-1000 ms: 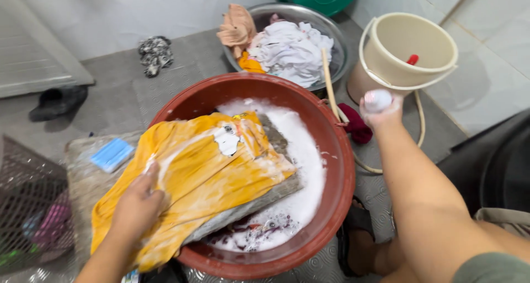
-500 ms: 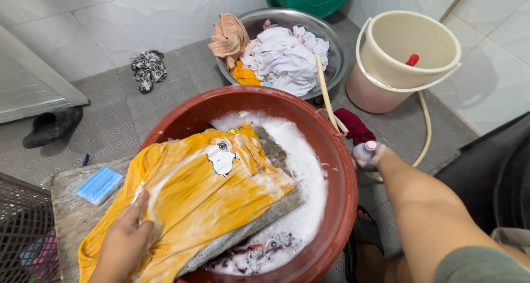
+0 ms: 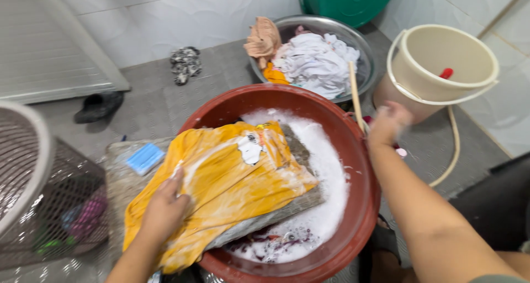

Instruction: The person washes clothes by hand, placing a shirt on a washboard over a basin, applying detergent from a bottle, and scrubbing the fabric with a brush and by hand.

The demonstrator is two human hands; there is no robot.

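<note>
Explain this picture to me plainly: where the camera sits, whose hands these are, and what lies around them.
The camera is worn on a person's head and looks down at their own two bare hands. The left hand presses flat on a soapy yellow shirt spread over a washboard that leans into a red basin of suds. The right hand reaches past the basin's rim, beside a cream bucket; whether it holds anything cannot be seen. A blue soap bar lies on the board. Behind is a metal bowl of laundry.

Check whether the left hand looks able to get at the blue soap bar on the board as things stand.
Probably yes. The left hand rests on the yellow shirt, and the blue soap bar lies uncovered on the washboard just beyond it, with nothing between them.
</note>
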